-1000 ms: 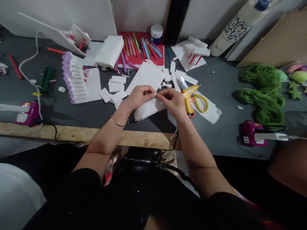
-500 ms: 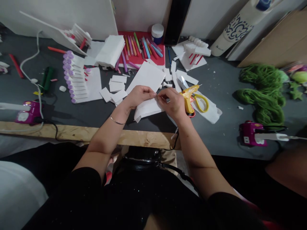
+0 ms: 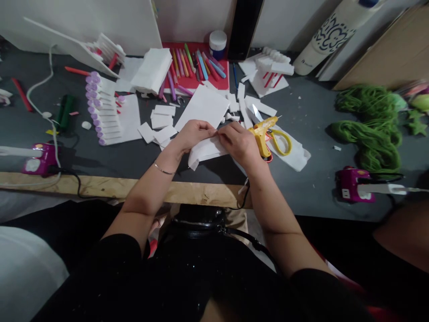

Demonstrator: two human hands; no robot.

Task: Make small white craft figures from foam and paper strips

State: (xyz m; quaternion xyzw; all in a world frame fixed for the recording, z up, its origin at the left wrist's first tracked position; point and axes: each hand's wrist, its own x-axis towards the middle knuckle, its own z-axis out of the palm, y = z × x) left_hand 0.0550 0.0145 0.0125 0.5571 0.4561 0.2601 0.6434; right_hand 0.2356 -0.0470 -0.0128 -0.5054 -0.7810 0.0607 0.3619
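My left hand [image 3: 196, 133] and my right hand [image 3: 240, 143] meet over a white paper-like piece [image 3: 207, 151] near the table's front edge. Fingers of both hands are pinched together along its upper edge; the exact grip is partly hidden. Its lower left corner looks thin and folded. Just right of my right hand lies a yellow glue gun [image 3: 260, 133], overlapping yellow-handled scissors [image 3: 280, 144]. Behind my hands is a flat white sheet [image 3: 203, 107].
Left are small white cut pieces [image 3: 162, 118] and a white model with purple-tipped columns [image 3: 107, 112]. Markers [image 3: 197, 62] lie on a red sheet at the back. Right are green yarn [image 3: 368, 125] and a purple power socket [image 3: 355, 184]. People sit close on both sides.
My fingertips have shifted slightly along the white piece's edge, and my right hand's fingers are drawn in a little closer. The view has moved slightly; other things stay put.
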